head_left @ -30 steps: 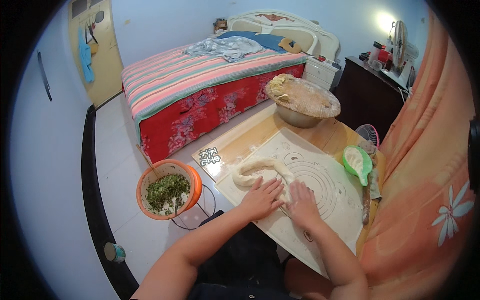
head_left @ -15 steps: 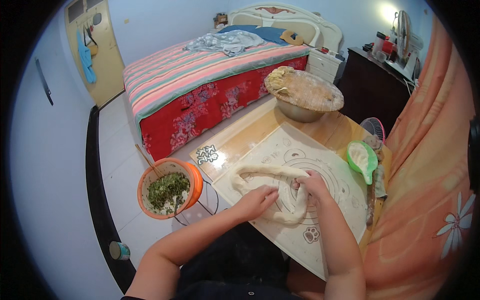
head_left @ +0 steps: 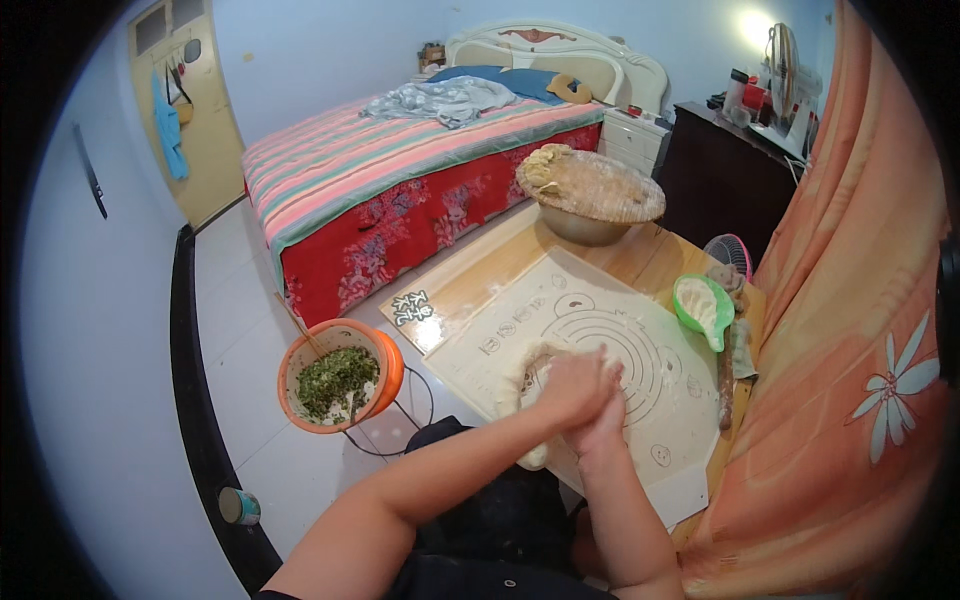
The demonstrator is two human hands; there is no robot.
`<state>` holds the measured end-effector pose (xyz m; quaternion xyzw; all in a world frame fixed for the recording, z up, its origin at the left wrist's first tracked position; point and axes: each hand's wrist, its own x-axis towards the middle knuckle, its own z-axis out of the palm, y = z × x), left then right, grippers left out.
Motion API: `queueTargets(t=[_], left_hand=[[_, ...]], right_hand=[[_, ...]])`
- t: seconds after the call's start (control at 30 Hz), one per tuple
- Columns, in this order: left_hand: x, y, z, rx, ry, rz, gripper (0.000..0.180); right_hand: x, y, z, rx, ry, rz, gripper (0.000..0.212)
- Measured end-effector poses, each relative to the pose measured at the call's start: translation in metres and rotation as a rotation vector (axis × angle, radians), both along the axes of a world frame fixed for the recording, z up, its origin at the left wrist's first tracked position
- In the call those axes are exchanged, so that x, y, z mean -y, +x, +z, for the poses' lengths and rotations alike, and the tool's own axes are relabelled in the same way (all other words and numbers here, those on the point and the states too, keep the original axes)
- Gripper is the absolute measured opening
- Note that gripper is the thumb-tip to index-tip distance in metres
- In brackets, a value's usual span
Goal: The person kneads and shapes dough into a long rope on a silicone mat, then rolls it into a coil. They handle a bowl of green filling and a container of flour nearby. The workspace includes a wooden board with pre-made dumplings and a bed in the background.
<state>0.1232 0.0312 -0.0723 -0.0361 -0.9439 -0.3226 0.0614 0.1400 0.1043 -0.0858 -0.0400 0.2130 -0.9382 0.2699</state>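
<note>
My left hand (head_left: 578, 385) lies across my right hand (head_left: 603, 418), and the two are pressed together above the printed mat (head_left: 660, 445). Fingers are closed around each other, slightly blurred, so what sits between the palms is hidden. Just left of them a thick, pale dough rope (head_left: 509, 388) curves on the mat. Its upper part runs under my left hand; the lower part shows below my left wrist, near the mat's front edge.
A floury lidded basin (head_left: 590, 200) stands at the table's far side. At right are a green scoop of flour (head_left: 703, 308) and a rolling pin (head_left: 726, 385). An orange bowl of chopped greens (head_left: 392, 375) stands left on a wire stand (head_left: 425, 400). A curtain (head_left: 800, 400) hangs close right.
My hands were apart, the right at the dough ring's right side. Now they are pressed together, and the ring's right side no longer shows. The view has shifted slightly.
</note>
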Motion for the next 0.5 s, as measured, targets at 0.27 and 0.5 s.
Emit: queueTargets(t=[0.27, 0.5], left_hand=[[-0.017, 0.02, -0.003, -0.321, -0.103, -0.109, 0.058], [0.03, 0.037, -0.009, -0.133, 0.244, -0.159, 0.072]], right_hand=[[-0.038, -0.029, -0.048, 0.058, -0.134, -0.091, 0.065], [-0.03, -0.04, 0.034, 0.312, -0.055, -0.182, 0.022]])
